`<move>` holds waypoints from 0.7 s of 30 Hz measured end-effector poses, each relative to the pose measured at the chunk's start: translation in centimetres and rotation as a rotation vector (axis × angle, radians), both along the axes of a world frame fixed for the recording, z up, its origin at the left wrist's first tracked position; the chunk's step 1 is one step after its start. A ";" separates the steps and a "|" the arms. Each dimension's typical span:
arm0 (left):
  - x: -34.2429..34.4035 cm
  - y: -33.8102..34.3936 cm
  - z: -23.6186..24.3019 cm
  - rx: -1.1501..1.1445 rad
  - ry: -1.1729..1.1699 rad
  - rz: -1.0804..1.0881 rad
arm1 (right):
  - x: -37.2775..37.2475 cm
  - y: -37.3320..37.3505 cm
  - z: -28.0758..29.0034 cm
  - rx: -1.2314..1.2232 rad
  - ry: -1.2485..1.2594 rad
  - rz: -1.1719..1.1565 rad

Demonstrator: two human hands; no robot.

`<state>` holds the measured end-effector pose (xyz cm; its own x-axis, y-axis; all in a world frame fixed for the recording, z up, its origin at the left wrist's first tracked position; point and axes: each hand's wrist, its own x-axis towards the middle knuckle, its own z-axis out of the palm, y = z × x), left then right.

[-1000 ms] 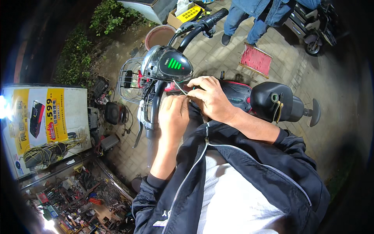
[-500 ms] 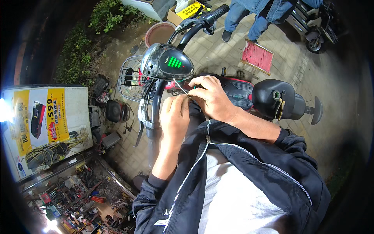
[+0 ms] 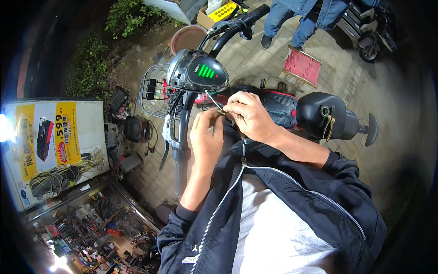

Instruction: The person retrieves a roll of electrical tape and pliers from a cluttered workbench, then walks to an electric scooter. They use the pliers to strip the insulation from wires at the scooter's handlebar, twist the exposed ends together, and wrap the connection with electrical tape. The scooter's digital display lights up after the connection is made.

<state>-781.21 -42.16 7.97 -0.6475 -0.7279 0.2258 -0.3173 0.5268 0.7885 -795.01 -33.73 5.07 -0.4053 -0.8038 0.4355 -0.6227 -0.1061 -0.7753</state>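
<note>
A thin pale wire (image 3: 213, 100) comes out from under the rounded display housing (image 3: 198, 73) of a scooter, whose panel shows green bars and a red dot. My right hand (image 3: 250, 118) pinches this wire between thumb and fingers. My left hand (image 3: 206, 133) is beside it with curled fingers, its fingertips closed at the lower end of the same wire. What exactly lies between the fingertips is partly hidden. Past my left hand runs the black handlebar (image 3: 183, 130) with its brake lever (image 3: 164, 155).
A wire basket (image 3: 153, 89) hangs at the scooter's front; its black seat (image 3: 319, 114) is to the right. Lower left, an open box of jumbled tools and parts (image 3: 98, 233) adjoins a printed board (image 3: 91, 128). Beyond are a red-topped stool (image 3: 302, 66) and another person's legs (image 3: 279, 23).
My fingertips have shifted slightly downward and right along the wire. The left thumb shows more clearly now, a little apart from the fingers. The display looks the same.
</note>
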 end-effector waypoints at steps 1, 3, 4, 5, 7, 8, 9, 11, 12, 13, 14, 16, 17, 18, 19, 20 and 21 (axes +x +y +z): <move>-0.1 -0.2 -0.2 -0.124 -0.031 -0.024 | 0.0 0.0 0.0 0.013 -0.001 0.003; -0.1 -0.5 -0.5 -0.139 -0.003 -0.044 | 0.1 0.3 -0.1 0.037 0.000 0.027; 0.0 -0.6 -0.7 -0.121 -0.003 -0.030 | 0.2 0.4 -0.1 0.035 0.002 0.028; 0.1 -0.5 -1.0 0.051 0.040 0.014 | 0.4 0.7 -0.2 0.047 -0.003 0.036; 0.2 -0.2 -1.6 0.549 0.140 0.142 | 1.0 1.2 -0.4 0.062 -0.048 0.026; 0.0 -0.1 -1.9 0.820 0.261 0.196 | 1.4 1.5 -0.5 0.061 -0.086 0.005; 0.0 0.1 -2.2 0.927 0.330 0.187 | 1.9 1.8 -0.6 0.059 -0.123 -0.017; -0.2 0.4 -2.8 1.056 0.461 0.154 | 2.6 2.2 -0.8 0.003 -0.214 -0.076; -0.3 0.4 -3.0 1.099 0.509 0.128 | 2.9 2.6 -0.8 0.046 -0.317 -0.081; -0.2 0.3 -3.2 1.127 0.511 0.106 | 3.1 2.8 -0.9 0.088 -0.421 -0.090; -0.1 0.1 -3.3 1.148 0.542 0.046 | 3.3 3.2 -0.9 0.140 -0.553 -0.102; 0.3 -0.5 -3.5 1.261 0.597 -0.051 | 3.3 3.8 -1.0 0.233 -0.667 -0.071; 0.5 -0.7 -3.6 1.314 0.547 -0.062 | 3.3 4.1 -1.0 0.251 -0.709 -0.054; 0.7 -0.8 -3.6 1.361 0.509 -0.070 | 3.3 4.4 -1.1 0.262 -0.763 -0.019; 0.8 -1.0 -3.7 1.410 0.492 -0.080 | 3.5 4.7 -1.1 0.257 -0.752 -0.022; 0.9 -1.0 -3.6 1.437 0.483 -0.096 | 3.6 4.8 -1.3 0.320 -0.719 0.015; 0.9 -1.1 -3.6 1.439 0.489 -0.103 | 3.8 5.0 -1.4 0.299 -0.686 0.036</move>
<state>-780.30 -43.24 4.34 -0.7817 -0.4671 -0.4131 0.1079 -0.7538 0.6482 -791.25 -28.74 3.71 -0.4782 -0.8663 -0.1443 0.0105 0.1587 -0.9873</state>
